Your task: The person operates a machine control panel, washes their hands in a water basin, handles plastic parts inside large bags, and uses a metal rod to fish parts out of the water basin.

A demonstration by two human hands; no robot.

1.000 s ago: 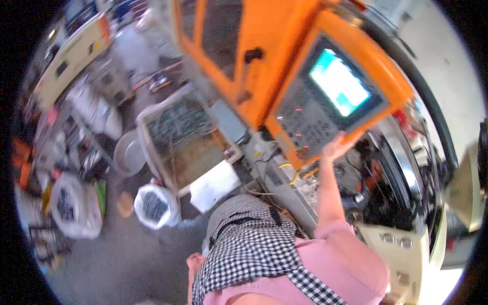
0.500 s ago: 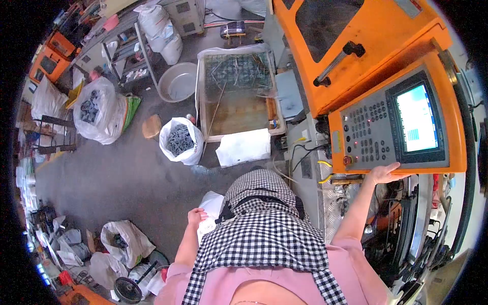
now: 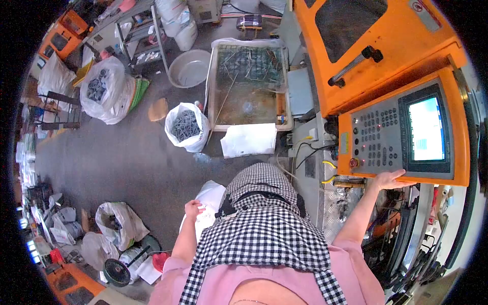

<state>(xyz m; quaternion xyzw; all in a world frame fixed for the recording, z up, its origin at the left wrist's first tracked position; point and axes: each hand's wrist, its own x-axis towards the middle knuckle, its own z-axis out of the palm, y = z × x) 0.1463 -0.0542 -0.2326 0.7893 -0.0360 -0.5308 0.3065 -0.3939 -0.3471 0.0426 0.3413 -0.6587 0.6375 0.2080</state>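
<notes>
My right hand (image 3: 390,180) grips the lower edge of an orange control panel (image 3: 345,179), its thumb on the front edge and its fingers underneath. The panel carries a grey keypad, a red knob (image 3: 354,162) and a lit screen (image 3: 426,129). On the other side, my left hand (image 3: 193,209) hangs beside my checked apron (image 3: 264,229), with its fingers slightly bent and apart. White sheeting (image 3: 209,195) lies behind and below that hand; whether it is paper or plastic I cannot tell.
Ahead stands a water-filled tub (image 3: 213,101) with a white sheet (image 3: 249,140) on its near rim. Left of it are a bag of grey parts (image 3: 187,126), a round basin (image 3: 189,68) and a larger sack (image 3: 103,89). The orange machine (image 3: 351,56) rises at right.
The view has shifted, so the tub and panel appear slightly further right. My right hand stays at the panel's lower edge. My left hand sits slightly higher, with more white sheeting showing around it.
</notes>
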